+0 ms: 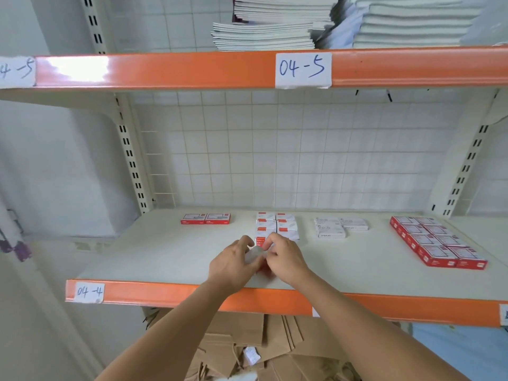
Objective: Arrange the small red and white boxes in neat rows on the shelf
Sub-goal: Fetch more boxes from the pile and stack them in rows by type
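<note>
Both hands, left hand (233,259) and right hand (286,257), pinch a small red-and-white cardboard box (257,257) (blurred) on the pale shelf board (165,257), just before the two-column box block (277,225). Best slid flush against the front pair, edges squared.

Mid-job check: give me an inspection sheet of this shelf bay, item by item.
Surface: pale shelf labelled 04-4, orange front edge.
Job's things: red-white boxes in a two-column block; two red boxes at back left; red block at right, two columns.
Clutter: three white boxes between the blocks.
Grippers: left hand and right hand together pinch a small blurred item at the near end of the middle block.
Cables: nothing seen.
Surroundings: notebook stacks on shelf 04-5 above; brown cardboard below; wire grid behind.
</note>
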